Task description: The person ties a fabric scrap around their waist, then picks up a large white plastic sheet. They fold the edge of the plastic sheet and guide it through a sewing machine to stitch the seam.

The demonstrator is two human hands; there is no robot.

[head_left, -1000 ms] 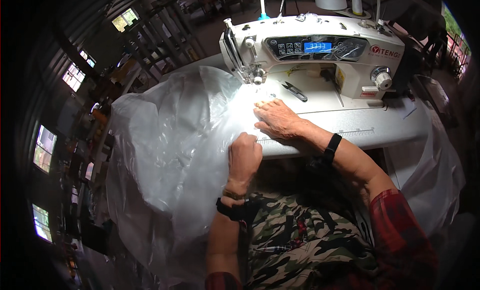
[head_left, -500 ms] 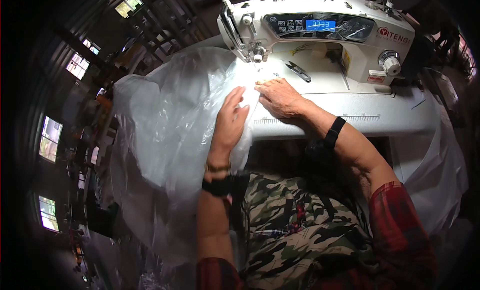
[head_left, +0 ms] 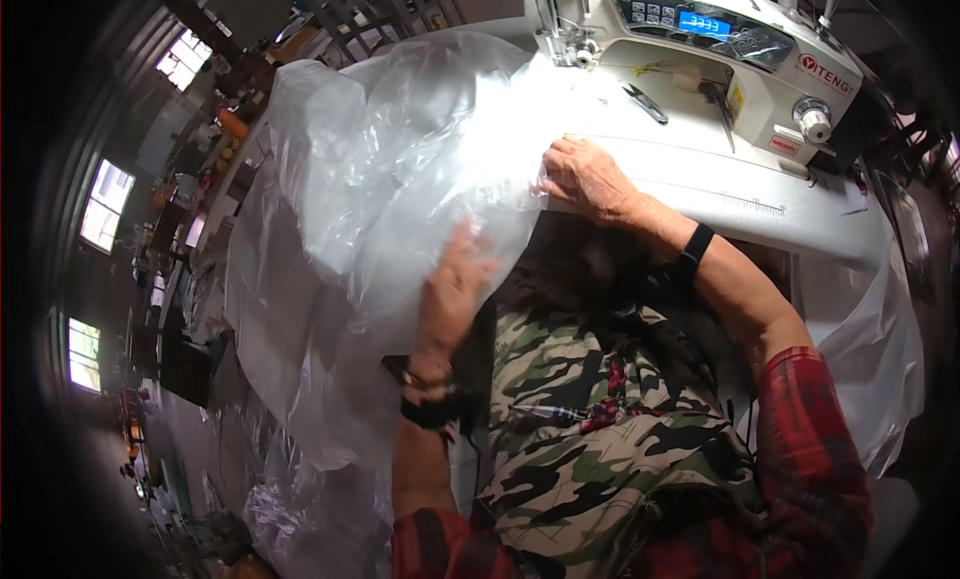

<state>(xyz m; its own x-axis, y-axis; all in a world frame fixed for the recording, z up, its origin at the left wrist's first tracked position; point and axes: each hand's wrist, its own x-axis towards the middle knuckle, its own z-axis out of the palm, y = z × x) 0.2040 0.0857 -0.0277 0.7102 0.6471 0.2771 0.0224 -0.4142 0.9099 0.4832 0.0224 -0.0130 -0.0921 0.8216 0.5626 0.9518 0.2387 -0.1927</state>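
I'm pinching the clear plastic sheet with my right hand, just in front of the sewing machine, while my left hand is lying flat and open against it, further from the machine.

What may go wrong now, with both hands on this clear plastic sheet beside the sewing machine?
1. The clear plastic sheet hangs largely off the table's left side, so its weight may drag it crooked.
2. The right hand presses the sheet near the needle area; fingers may get too close.
3. The left hand may crease the bunched film.
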